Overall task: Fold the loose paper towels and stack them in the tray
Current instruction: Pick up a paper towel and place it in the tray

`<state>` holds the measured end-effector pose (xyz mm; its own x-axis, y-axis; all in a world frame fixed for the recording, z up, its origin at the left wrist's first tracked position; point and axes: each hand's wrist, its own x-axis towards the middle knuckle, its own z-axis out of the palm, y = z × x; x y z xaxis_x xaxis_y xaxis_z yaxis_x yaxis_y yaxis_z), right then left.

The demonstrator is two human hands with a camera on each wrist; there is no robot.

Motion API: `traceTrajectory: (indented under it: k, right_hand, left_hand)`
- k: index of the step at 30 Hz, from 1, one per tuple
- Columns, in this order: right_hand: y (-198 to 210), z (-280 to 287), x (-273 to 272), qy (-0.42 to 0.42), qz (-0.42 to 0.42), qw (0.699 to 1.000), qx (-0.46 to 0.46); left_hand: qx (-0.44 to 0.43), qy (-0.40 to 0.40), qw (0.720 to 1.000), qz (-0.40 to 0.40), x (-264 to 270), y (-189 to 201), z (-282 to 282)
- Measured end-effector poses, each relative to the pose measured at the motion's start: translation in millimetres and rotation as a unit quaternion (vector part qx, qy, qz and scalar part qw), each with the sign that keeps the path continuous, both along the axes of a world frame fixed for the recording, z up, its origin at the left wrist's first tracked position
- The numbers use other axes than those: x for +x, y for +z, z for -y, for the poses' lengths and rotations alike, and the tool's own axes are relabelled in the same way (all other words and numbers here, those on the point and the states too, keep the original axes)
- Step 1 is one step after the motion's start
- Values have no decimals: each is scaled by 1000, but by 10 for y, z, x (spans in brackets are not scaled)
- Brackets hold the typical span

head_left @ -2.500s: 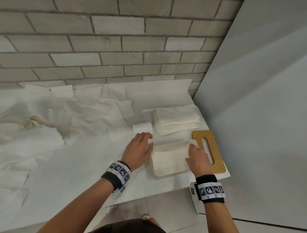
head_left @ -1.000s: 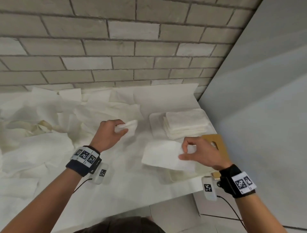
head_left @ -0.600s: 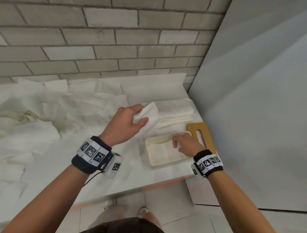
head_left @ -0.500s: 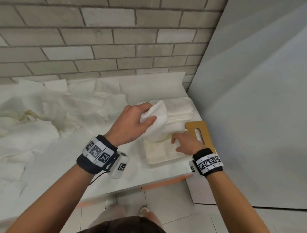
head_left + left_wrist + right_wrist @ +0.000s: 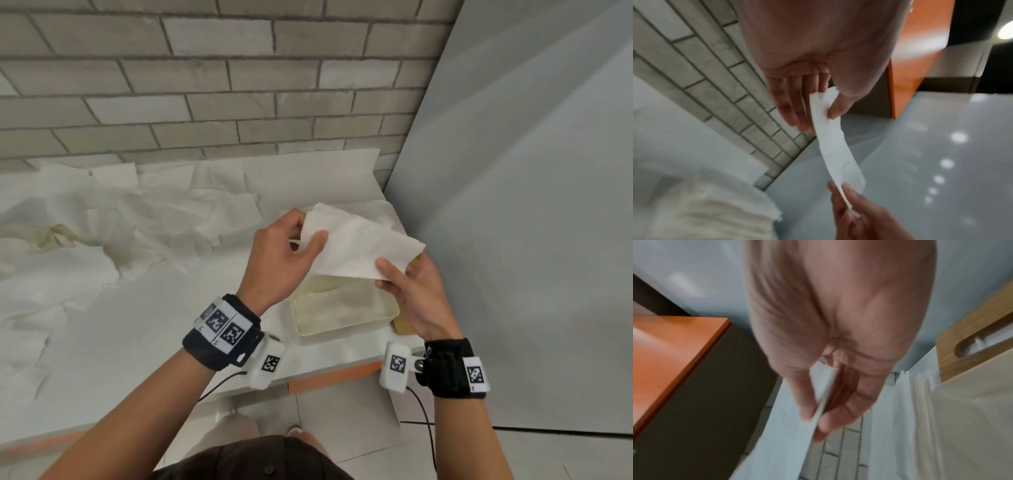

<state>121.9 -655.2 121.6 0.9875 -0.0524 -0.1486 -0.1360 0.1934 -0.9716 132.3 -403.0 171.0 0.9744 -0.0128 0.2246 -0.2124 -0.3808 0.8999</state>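
Note:
A white paper towel is stretched in the air above the cream tray, held by both hands. My left hand pinches its far-left corner between thumb and fingers; the left wrist view shows the towel edge-on in that pinch. My right hand pinches the near-right edge, and in the right wrist view the towel sits between thumb and fingers. The tray holds a folded towel lying flat. A stack of folded towels behind the held towel is mostly hidden.
Loose crumpled paper towels cover the white counter to the left and back. A wooden lid with a slot lies right of the tray, mostly hidden by my right hand. A brick wall stands behind, a grey panel on the right.
My left hand carried a towel from the pile to above the tray. My right hand left the tray and took the towel's other edge; the towel is now spread between both hands.

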Motion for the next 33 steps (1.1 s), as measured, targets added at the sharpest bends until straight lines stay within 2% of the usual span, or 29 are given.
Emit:
traceTrajectory:
  k: [3,5,7,9,12,13,14,17,19,22,24,25,28,30,33]
  right_hand:
    - [-245,8,45,-103,-25,988,-117]
    - [-378,-13,21,-112,-22,955,-272]
    - [-552,-35,-5,-74,2,891,-447]
    - [-738,-58,10,-17,17,822,-569]
    - [-879,-145,51,70,-24,723,-687]
    - [-897,-168,69,81,-38,702,-707]
    - [-895,-200,82,78,-44,694,-714]
    - [-885,-276,154,46,-39,714,-697]
    - [-917,-335,252,109,-79,714,-687]
    - [-967,-409,350,243,-191,686,-658]
    - [-904,-457,335,254,-214,684,-650]
    - [-850,-474,315,230,-202,689,-657]
    - [-551,-736,165,78,-84,732,-672]
    - [-322,-1171,64,1,16,769,-639]
    - [-263,-2011,108,19,70,829,-554]
  left_hand:
    - [143,24,989,-27,22,-564,-46]
    - [241,12,968,-63,2,-901,-33]
    - [327,-13,941,-88,-31,-1156,5]
    - [387,-30,915,-108,-48,-1332,47]
    - [456,-47,880,-127,-17,-1469,111]
    - [466,-49,874,-128,2,-1492,131]
    - [468,-50,873,-127,10,-1501,145]
    - [431,-46,895,-105,-11,-1454,139]
    - [387,-29,919,-75,-48,-1384,51]
    - [327,-6,944,-41,-65,-1287,-248]
    - [309,11,950,-39,-32,-1238,-582]
    - [306,19,951,-40,0,-1221,-785]
    - [328,50,942,-55,145,-1224,-1572]
    - [360,81,927,-61,266,-1224,-2223]
    - [404,136,903,-60,428,-1225,-3202]
